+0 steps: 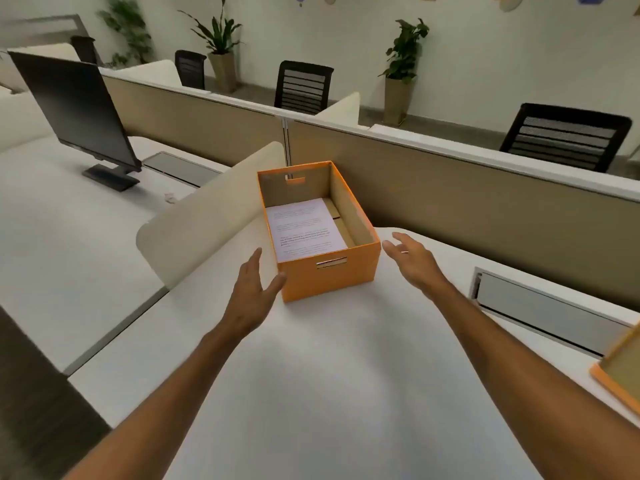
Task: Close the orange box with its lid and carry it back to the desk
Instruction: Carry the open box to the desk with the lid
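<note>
An orange box (pixel 332 278) stands open on the white desk (pixel 329 375), with printed sheets of paper (pixel 304 230) lying flat inside it. My left hand (pixel 252 292) is spread open at the box's near left corner, the thumb just touching or almost touching the orange wall. My right hand (pixel 412 261) is open a little to the right of the box, not touching it. The orange lid (pixel 620 368) lies upside down at the desk's right edge, partly cut off by the frame.
A cream rounded divider (pixel 211 216) stands left of the box, and a tan partition (pixel 467 206) runs behind it. A black monitor (pixel 76 105) sits on the neighbouring desk at left. A grey cable tray (pixel 540 306) is set into the desk at right. Black chairs and potted plants stand beyond.
</note>
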